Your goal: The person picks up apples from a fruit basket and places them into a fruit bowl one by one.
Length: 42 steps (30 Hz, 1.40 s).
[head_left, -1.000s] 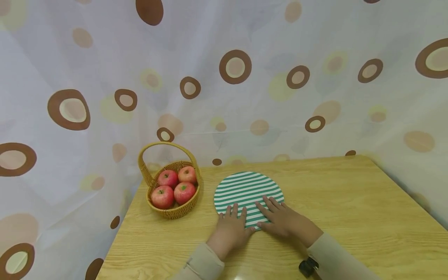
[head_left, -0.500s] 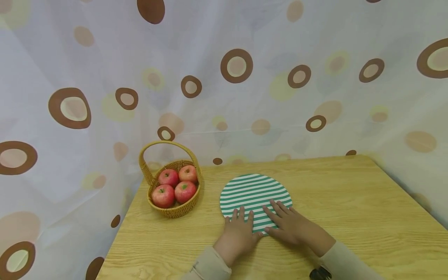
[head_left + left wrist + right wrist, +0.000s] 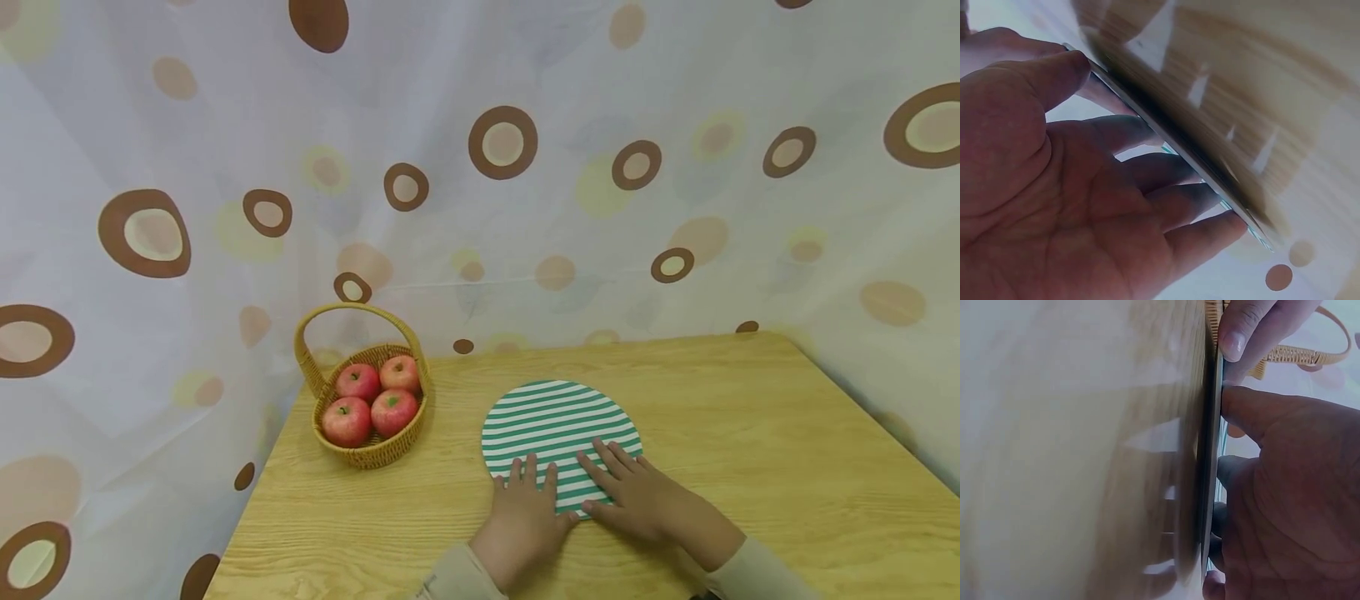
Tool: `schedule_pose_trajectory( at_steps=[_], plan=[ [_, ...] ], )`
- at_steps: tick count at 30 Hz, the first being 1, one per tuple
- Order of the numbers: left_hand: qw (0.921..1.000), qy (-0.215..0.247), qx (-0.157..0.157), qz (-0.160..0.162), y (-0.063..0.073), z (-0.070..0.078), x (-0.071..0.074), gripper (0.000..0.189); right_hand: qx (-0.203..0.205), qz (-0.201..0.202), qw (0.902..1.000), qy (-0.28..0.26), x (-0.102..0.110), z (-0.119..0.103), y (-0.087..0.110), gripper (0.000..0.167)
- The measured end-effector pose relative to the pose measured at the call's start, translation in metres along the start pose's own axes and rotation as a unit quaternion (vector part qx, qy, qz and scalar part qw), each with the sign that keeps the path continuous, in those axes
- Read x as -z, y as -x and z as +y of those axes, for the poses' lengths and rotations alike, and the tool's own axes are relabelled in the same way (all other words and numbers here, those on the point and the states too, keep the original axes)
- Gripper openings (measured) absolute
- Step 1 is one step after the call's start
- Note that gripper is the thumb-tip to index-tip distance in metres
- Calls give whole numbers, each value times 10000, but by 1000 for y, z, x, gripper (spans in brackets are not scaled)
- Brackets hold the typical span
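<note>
A round placemat (image 3: 555,417) with green and white stripes lies flat on the wooden table in the head view. On its near left edge rests my left hand (image 3: 525,517), fingers spread and fairly straight. My right hand (image 3: 645,504) lies over the near right edge in the same way, its fingertips on the stripes. The two thumbs come close together at the near rim. From the left wrist, the placemat's thin edge (image 3: 1166,134) shows with the left fingertips on its top. The right wrist view has the right fingertips against the placemat (image 3: 1211,462), the other hand's thumb beyond.
A wicker basket (image 3: 372,454) with a tall handle stands at the back left of the table (image 3: 750,433). Several red apples (image 3: 393,411) sit in it. A spotted curtain (image 3: 450,233) hangs behind and along both sides of the table.
Both hands have slid the placemat to the right and nearer the table's front, fingers staying on it throughout. The basket and apples have stayed in place.
</note>
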<state>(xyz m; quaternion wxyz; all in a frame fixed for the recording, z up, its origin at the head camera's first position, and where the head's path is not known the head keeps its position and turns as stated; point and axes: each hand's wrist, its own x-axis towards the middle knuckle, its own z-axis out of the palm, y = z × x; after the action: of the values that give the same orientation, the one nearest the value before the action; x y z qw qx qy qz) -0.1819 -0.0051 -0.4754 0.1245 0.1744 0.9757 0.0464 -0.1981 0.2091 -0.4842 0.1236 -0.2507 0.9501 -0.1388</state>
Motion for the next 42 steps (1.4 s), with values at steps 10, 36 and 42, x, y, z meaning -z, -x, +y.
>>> schedule_pose_trajectory(
  at_steps=[10, 36, 42],
  plan=[
    [9999, -96, -55, -122, 3, 16, -7, 76, -21, 102, 9999, -122, 0, 4, 21, 77],
    [9955, -618, 382, -610, 6, 70, -16, 75, -189, 96, 9994, -276, -12, 33, 64, 79],
    [9950, -611, 391, -681, 7, 82, -19, 75, -353, -11, 9986, -382, -12, 35, 77, 77]
  ],
)
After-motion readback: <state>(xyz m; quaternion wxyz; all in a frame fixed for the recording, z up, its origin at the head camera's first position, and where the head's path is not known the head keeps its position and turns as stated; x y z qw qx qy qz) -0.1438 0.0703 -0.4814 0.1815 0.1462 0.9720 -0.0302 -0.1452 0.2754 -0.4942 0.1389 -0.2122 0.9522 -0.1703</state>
